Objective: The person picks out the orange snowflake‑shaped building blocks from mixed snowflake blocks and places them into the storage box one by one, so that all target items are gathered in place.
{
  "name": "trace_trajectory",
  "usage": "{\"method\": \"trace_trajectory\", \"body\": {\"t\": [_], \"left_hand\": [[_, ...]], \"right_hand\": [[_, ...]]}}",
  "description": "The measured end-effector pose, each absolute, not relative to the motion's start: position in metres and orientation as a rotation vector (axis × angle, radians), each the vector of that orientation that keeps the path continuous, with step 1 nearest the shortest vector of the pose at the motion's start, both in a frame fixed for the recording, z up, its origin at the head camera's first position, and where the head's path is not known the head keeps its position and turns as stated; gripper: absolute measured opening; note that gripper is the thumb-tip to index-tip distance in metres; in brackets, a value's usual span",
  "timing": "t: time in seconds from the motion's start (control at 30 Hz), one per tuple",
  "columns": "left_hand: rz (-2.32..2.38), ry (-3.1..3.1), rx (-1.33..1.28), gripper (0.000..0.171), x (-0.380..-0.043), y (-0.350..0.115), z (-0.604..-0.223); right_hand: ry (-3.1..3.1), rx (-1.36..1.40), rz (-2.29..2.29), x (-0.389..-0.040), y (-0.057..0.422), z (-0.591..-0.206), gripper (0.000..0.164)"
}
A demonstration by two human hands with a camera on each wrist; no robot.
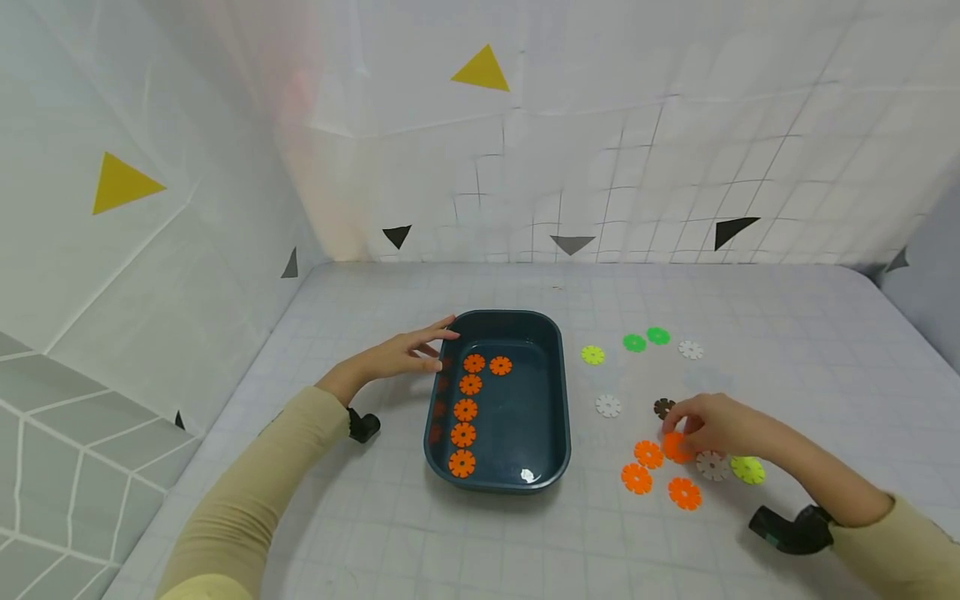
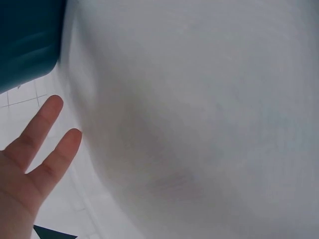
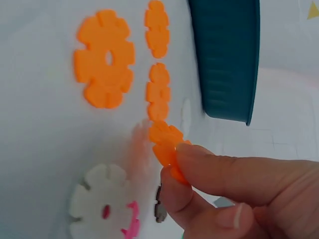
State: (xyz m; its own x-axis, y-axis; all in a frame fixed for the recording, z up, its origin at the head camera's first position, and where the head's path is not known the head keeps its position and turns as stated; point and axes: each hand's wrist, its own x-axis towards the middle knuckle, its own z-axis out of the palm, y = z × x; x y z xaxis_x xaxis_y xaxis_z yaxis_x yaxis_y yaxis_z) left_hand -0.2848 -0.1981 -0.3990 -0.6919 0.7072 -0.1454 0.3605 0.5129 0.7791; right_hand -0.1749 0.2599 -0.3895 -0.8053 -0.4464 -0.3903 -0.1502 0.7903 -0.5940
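Note:
My right hand (image 1: 722,423) pinches an orange notched disc (image 3: 167,142) between thumb and fingers, tilted up off the table. Three more orange discs (image 1: 685,493) lie flat close by, and a white disc (image 3: 102,201) with a bit of pink at its edge is below the fingers. A dark teal tray (image 1: 525,425) stands left of them, with several orange discs (image 1: 465,409) in a column along its left side and one more beside the top. Fingers of my left hand (image 1: 397,354) reach the tray's left rim, spread and fairly straight, gripping nothing.
Behind the right hand lie a brown disc (image 1: 663,407), a white disc (image 1: 608,406), a yellow-green disc (image 1: 592,355) and green discs (image 1: 658,336). Another yellow-green disc (image 1: 747,470) sits by the right wrist. White walls stand behind and left of the table (image 1: 375,533).

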Motion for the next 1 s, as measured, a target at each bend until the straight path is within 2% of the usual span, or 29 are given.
{"method": "trace_trajectory", "body": {"t": [1.0], "left_hand": [[1.039,2.314,0.869,0.056,-0.286,-0.199,-0.401]], "right_hand": [[2.385,-0.366,-0.903,-0.201,0.253,-0.352,0.03]]}}
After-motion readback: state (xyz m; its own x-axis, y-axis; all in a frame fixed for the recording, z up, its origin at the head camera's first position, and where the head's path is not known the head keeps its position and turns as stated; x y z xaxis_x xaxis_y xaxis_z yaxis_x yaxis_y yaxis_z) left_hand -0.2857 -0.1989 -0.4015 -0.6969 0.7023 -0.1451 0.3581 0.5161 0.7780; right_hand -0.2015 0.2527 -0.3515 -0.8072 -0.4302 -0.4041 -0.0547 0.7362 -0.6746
